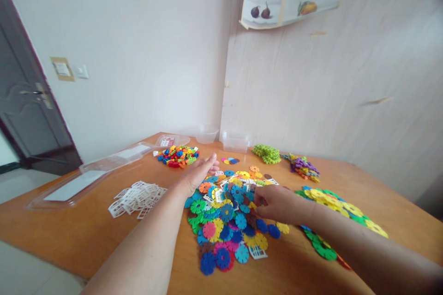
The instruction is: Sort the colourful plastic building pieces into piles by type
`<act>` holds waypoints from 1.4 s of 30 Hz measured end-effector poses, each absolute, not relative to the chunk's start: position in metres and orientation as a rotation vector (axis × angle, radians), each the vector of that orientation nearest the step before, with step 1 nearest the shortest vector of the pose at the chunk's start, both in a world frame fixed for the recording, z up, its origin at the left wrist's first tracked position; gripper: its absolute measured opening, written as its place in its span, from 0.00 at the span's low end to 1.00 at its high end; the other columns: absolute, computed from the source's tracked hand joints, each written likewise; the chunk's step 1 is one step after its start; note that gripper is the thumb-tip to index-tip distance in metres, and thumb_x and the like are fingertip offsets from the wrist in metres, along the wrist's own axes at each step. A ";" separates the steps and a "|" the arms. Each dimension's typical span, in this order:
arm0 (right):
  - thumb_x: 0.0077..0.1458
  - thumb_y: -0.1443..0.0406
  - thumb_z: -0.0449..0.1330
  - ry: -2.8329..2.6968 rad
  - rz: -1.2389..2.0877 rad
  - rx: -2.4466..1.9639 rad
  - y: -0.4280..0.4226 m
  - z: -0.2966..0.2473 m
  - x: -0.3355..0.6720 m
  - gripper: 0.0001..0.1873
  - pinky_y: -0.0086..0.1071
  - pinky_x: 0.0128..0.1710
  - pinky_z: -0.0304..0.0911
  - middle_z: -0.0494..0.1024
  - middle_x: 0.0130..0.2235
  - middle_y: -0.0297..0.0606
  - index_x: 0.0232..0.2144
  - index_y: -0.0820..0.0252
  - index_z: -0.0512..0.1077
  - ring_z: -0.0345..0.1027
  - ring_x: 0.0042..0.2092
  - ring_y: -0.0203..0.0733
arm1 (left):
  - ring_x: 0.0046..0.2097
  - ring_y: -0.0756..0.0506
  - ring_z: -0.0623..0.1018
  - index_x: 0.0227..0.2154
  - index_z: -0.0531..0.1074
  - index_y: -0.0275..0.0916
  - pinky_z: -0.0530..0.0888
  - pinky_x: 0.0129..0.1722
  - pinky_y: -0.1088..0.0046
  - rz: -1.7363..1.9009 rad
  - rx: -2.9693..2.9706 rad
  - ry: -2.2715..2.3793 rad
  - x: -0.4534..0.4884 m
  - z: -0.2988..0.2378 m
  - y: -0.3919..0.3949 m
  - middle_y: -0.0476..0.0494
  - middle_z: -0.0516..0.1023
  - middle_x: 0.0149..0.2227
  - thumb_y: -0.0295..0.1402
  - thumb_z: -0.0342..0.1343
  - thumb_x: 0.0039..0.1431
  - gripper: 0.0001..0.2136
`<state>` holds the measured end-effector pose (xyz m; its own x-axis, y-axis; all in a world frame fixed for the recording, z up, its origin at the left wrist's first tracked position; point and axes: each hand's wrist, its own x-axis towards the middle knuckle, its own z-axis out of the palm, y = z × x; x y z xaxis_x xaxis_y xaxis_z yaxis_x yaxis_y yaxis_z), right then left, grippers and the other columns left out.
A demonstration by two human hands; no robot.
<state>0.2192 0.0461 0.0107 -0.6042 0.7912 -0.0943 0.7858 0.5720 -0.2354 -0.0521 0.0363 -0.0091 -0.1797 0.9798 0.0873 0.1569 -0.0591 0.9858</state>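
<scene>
A mixed pile of notched plastic snowflake discs (226, 212), mostly blue, with green, yellow, pink, orange and brown ones, lies on the table in front of me. Small white window-frame pieces (258, 252) are scattered among the discs. At the pile's far left edge my left hand (205, 169) is held on its side, fingers stretched out and nothing visible in it. My right hand (273, 203) reaches the pile's right side, its fingers curled in against the discs. What its fingertips pinch, if anything, is hidden.
White window pieces (138, 198) are heaped at left, beside clear plastic lids (78, 186). Behind are colourful small blocks (177, 156), clear containers (235, 141), green linked pieces (266, 153) and purple ones (302, 166). Yellow and green discs (332, 203) lie at right, under my forearm.
</scene>
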 end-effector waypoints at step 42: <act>0.64 0.52 0.54 -2.134 0.669 -1.072 -0.022 -0.024 0.244 0.13 0.33 0.37 0.68 0.78 0.37 0.37 0.39 0.50 0.74 0.72 0.39 0.43 | 0.33 0.48 0.74 0.33 0.72 0.39 0.69 0.35 0.73 1.505 1.504 1.537 -0.054 -0.005 0.035 0.49 0.76 0.29 0.37 0.60 0.49 0.09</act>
